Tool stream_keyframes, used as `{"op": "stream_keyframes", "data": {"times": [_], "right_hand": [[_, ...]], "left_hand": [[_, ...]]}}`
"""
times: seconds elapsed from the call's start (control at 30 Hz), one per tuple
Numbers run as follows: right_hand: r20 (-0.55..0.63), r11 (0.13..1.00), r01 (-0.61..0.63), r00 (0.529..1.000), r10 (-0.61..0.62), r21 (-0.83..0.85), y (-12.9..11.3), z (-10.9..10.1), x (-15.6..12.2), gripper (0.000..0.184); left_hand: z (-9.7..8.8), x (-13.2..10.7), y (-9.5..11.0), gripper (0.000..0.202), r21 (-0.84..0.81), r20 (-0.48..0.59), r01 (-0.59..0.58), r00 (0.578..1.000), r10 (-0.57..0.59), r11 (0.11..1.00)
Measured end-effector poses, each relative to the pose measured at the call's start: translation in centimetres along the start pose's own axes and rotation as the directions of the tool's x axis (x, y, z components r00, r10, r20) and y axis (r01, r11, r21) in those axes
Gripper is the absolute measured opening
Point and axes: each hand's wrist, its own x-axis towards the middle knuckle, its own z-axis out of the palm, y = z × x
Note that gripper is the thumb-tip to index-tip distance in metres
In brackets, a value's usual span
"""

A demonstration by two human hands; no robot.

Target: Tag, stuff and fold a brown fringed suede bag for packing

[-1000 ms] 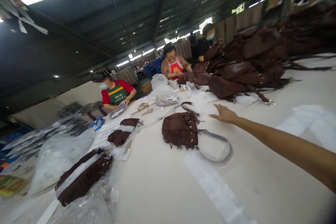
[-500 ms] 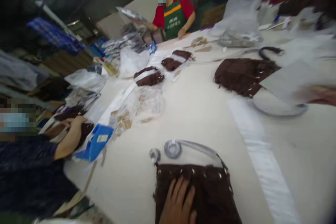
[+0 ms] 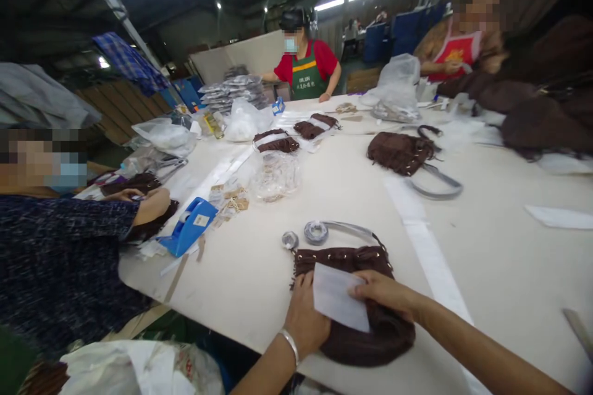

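Note:
A brown fringed suede bag [image 3: 356, 259] with metal studs lies at the near edge of the white table [image 3: 486, 259], its wrapped strap coiled just beyond it. My left hand [image 3: 303, 318], with a silver bangle on the wrist, rests on the bag's left side and touches the edge of a white paper sheet [image 3: 338, 299]. My right hand [image 3: 384, 293] pinches the sheet's right edge and holds it over the bag.
Another brown bag [image 3: 401, 151] lies mid-table, a long white paper strip [image 3: 424, 241] beside it. A blue tape dispenser [image 3: 189, 231], tags and plastic bags sit left. A pile of brown bags [image 3: 546, 117] is at far right. Three masked people work around the table.
My right hand has come back from the far reach and now holds a white sheet over the near bag. My left hand stays on that bag. The camera has swung down and left.

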Motion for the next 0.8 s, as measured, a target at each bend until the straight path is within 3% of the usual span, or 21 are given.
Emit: {"op": "stream_keyframes", "data": {"times": [0.07,0.17,0.23,0.3,0.4,0.5,0.57,0.67,0.73,0.8], "right_hand": [[-0.038,0.998,-0.069,0.997,0.069,0.012,0.7,-0.9,0.0,0.035],[0.060,0.995,-0.095,0.994,0.094,0.003,-0.3,-2.3,-2.0,0.036],[0.130,0.996,-0.083,0.988,0.084,-0.013,-1.8,-3.2,-3.9,0.040],[0.124,0.998,-0.043,0.991,0.048,-0.041,-3.1,-4.4,-5.6,0.045],[-0.037,0.983,0.050,0.998,-0.058,-0.177,-4.3,-6.4,-7.4,0.045],[-0.273,0.895,0.081,0.937,-0.219,-0.438,-5.3,-7.5,-8.7,0.041],[-0.309,0.865,0.079,0.915,-0.260,-0.495,-5.8,-7.0,-9.2,0.042],[-0.130,0.914,0.096,0.979,-0.159,-0.395,-5.7,-4.8,-8.1,0.044],[-0.036,0.935,0.061,0.996,-0.079,-0.350,-4.9,-3.3,-5.7,0.043],[-0.057,0.941,0.017,0.998,-0.039,-0.337,-3.7,-2.3,-2.3,0.041]], "left_hand": [[-1.4,-1.4,-0.8,0.016,0.013,0.007,0.016,1.000,-0.016,1.000],[-3.2,-3.1,-1.5,0.014,0.055,-0.023,0.076,0.997,-0.075,0.996],[-4.0,-3.3,-1.3,0.016,0.053,-0.075,0.114,0.991,-0.110,0.992],[-4.3,-2.5,-0.7,0.019,0.008,-0.112,0.145,0.983,-0.143,0.989],[-3.4,0.5,0.4,0.024,-0.133,-0.091,0.190,0.975,-0.203,0.973],[-1.0,4.2,0.6,0.043,-0.296,0.026,0.253,0.966,-0.257,0.921],[0.5,6.6,-0.1,0.047,-0.351,0.091,0.262,0.965,-0.246,0.899],[1.8,9.2,-1.8,0.026,-0.414,0.155,0.254,0.966,-0.208,0.874],[2.0,10.3,-3.0,0.019,-0.468,0.212,0.262,0.960,-0.180,0.844],[1.7,10.9,-4.0,0.022,-0.521,0.273,0.276,0.950,-0.149,0.807]]}}
